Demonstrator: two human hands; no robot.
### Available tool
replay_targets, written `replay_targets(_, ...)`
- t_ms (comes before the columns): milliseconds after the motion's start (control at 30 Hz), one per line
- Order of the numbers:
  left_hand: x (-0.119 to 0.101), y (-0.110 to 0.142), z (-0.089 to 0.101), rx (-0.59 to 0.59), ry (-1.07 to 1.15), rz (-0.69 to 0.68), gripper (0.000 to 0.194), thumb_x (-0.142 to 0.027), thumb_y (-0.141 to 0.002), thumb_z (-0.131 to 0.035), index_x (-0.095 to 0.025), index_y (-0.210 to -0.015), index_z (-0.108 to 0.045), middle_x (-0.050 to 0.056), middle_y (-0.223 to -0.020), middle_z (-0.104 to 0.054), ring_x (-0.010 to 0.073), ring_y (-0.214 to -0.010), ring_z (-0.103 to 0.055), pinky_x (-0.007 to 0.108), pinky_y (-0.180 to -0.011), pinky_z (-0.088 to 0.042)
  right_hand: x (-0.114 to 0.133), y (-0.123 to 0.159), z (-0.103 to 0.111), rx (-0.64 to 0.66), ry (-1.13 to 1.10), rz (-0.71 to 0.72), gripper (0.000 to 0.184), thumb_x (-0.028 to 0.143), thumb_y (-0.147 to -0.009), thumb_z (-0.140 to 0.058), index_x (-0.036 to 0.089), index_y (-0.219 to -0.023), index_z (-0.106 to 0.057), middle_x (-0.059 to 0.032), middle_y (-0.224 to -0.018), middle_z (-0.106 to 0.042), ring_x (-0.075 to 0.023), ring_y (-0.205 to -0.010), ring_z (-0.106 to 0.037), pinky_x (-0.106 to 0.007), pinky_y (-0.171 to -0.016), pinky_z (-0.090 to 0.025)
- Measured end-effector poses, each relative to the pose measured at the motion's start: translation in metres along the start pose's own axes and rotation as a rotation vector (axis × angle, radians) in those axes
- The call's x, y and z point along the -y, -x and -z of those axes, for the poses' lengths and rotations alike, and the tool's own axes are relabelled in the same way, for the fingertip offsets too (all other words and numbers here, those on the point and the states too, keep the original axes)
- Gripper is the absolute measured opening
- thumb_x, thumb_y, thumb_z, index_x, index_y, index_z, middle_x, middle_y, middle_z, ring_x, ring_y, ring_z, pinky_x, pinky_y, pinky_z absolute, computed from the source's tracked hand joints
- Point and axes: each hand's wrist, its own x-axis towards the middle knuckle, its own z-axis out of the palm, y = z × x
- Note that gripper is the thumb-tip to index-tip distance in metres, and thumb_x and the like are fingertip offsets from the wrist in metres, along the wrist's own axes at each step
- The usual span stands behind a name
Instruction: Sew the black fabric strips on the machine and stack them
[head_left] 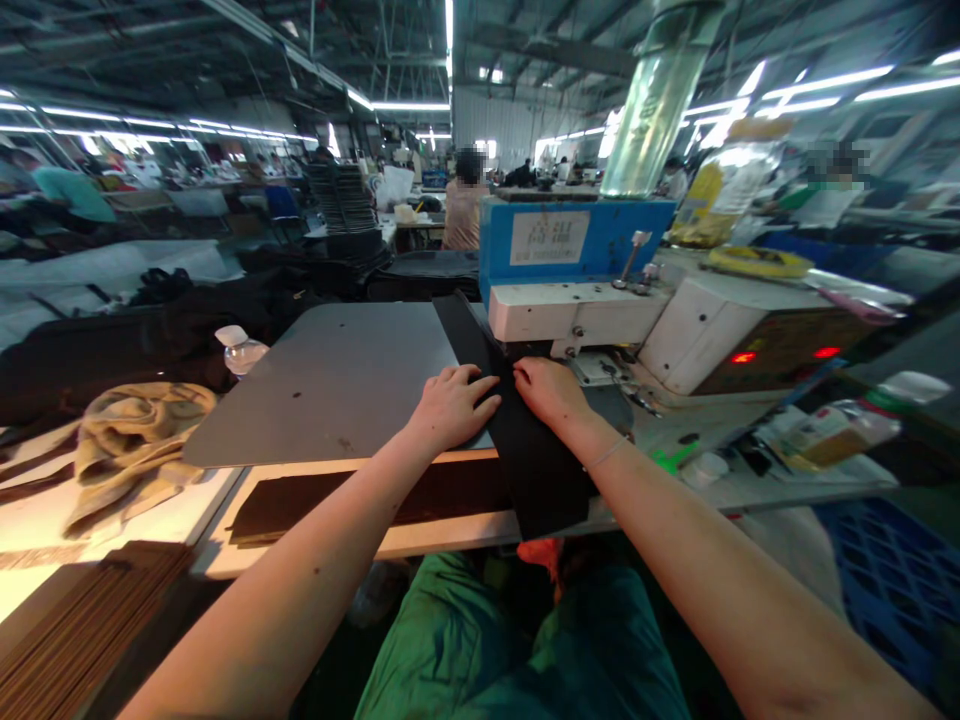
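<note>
A long black strip of sheet material [536, 455] runs from the grey metal plate [360, 370] towards me and hangs over the table's front edge. My left hand [452, 405] lies on the plate with its fingers spread, the tips resting on the strip's left side. On the opposite side, my right hand [551, 392] has its fingers bent and closed at the strip's right edge, just below the white head of the blue machine [577, 310]. What lies under the right fingertips is partly hidden.
Dark flat pieces [450, 487] lie along the table's front, partly behind my left forearm. A crumpled tan cloth [142, 440], a stack of brown strips [90, 620] and a clear bottle [240, 350] are leftward. On the right are a control box [757, 335] and a bottle [847, 425].
</note>
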Motion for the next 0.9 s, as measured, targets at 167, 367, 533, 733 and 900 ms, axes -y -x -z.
replay_targets(167, -0.0001, 0.0000, -0.0002, 0.005, 0.003, 0.004, 0.042, -0.048, -0.089, -0.029, -0.035, -0.126, -0.045, 0.003, -0.127, -0.044, 0.0245, -0.114, -0.040, 0.039, -0.090, -0.037, 0.0005, -0.0001, 0.0010, 0.026, -0.009, -0.016, 0.027, 0.022, -0.088, -0.038, 0.016, -0.100, -0.062, -0.0091, -0.100, -0.066, -0.0182, -0.090, -0.059, -0.025, -0.075, -0.041)
replay_targets(367, 0.0008, -0.0002, -0.0005, -0.005, 0.001, -0.004, 0.042, -0.048, -0.089, -0.029, -0.035, -0.125, -0.046, 0.003, -0.126, -0.045, 0.0248, -0.112, -0.041, 0.040, -0.088, -0.038, 0.0005, 0.0001, 0.0010, 0.020, -0.010, -0.005, 0.026, 0.022, -0.088, -0.039, 0.016, -0.099, -0.062, -0.0092, -0.100, -0.066, -0.0185, -0.089, -0.059, -0.026, -0.075, -0.041)
replay_targets(533, 0.0002, 0.0000, -0.0004, 0.002, 0.002, 0.000, 0.042, -0.048, -0.089, -0.029, -0.035, -0.126, -0.046, 0.003, -0.127, -0.044, 0.0245, -0.114, -0.040, 0.039, -0.090, -0.037, 0.0006, -0.0001, 0.0011, 0.030, -0.005, -0.013, 0.026, 0.022, -0.088, -0.039, 0.016, -0.099, -0.061, -0.0097, -0.099, -0.066, -0.0187, -0.090, -0.059, -0.026, -0.075, -0.041)
replay_targets(733, -0.0003, -0.0005, 0.0003, 0.009, -0.004, 0.003, 0.042, -0.048, -0.089, -0.029, -0.035, -0.126, -0.045, 0.003, -0.127, -0.044, 0.0245, -0.114, -0.040, 0.039, -0.090, -0.037, 0.0007, 0.0001, 0.0009, 0.027, 0.004, -0.012, 0.026, 0.023, -0.088, -0.039, 0.016, -0.098, -0.062, -0.0098, -0.097, -0.066, -0.0188, -0.088, -0.060, -0.026, -0.074, -0.041)
replay_targets(900, -0.0005, -0.0010, 0.0001, 0.008, -0.011, 0.005, 0.042, -0.048, -0.089, -0.030, -0.035, -0.126, -0.046, 0.004, -0.127, -0.045, 0.0242, -0.114, -0.040, 0.039, -0.090, -0.037, 0.0002, 0.0000, -0.0007, 0.007, 0.005, 0.000, 0.026, 0.022, -0.088, -0.039, 0.016, -0.099, -0.062, -0.0094, -0.097, -0.066, -0.0192, -0.086, -0.060, -0.026, -0.072, -0.041)
